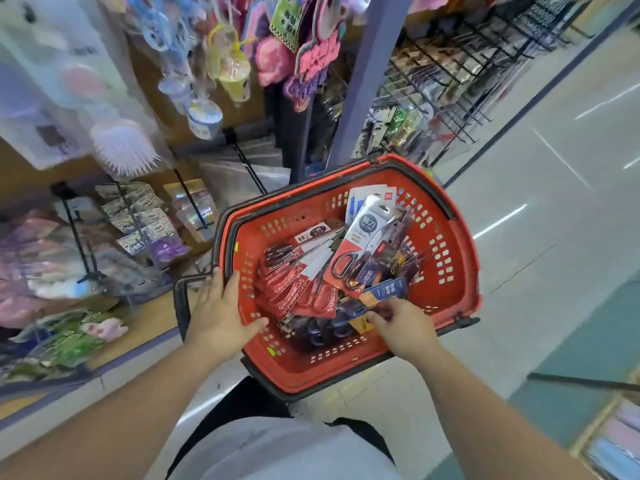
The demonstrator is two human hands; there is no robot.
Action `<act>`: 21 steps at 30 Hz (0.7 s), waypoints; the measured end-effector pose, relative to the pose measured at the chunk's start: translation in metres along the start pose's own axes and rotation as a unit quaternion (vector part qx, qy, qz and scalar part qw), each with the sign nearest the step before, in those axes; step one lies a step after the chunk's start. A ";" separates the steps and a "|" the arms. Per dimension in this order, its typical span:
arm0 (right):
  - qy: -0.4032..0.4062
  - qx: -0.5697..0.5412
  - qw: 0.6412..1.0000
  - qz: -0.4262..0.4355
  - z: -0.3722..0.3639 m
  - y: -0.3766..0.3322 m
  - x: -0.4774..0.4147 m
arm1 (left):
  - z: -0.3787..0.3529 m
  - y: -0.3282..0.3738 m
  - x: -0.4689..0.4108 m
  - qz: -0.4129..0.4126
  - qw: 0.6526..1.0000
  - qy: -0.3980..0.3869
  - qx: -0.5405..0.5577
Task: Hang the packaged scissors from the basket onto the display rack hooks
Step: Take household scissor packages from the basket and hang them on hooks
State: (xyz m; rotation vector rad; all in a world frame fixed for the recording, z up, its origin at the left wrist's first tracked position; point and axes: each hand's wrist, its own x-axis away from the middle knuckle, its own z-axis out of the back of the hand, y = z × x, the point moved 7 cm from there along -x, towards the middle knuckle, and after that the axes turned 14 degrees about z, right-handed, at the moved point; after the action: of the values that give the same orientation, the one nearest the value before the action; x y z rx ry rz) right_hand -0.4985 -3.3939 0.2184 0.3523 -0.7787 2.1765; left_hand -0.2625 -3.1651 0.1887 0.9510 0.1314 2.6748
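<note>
Packaged scissors (311,271) on red, white and blue cards lie heaped inside a slotted red plastic basket (460,258), held low in front of the person. A white-card pack with black-handled scissors (360,251) lies on top, at the centre. The right hand (401,327) reaches in at the near side, fingertips pinching a blue-and-orange card pack (384,294) at the pile's edge. The left hand (221,313) grips the basket's left rim, thumb inside, fingers outside. Black peg hooks (188,199) on the left shelf wall carry foil packets. A grey pillar (367,81) stands behind the basket, with a black wire grid rack (450,81) to its right. The packs overlap and crowd the pinched one.
</note>
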 end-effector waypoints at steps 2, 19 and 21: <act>-0.026 -0.061 0.998 -0.005 -0.010 -0.013 -0.015 | -0.006 -0.002 -0.001 0.003 1.000 0.008 -0.017; 0.035 -0.250 0.963 -0.093 -0.057 -0.029 -0.081 | 0.020 0.075 -0.035 -0.074 0.992 0.101 -0.015; 0.091 -0.258 0.958 -0.086 -0.042 -0.022 -0.082 | 0.015 0.093 -0.046 -0.106 0.991 0.078 -0.035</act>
State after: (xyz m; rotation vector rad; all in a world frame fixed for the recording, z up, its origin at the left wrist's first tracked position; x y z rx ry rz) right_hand -0.4283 -3.4038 0.1559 -0.0471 -1.1244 1.7338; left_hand -0.2423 -3.2676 0.1895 0.6661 0.1614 2.5349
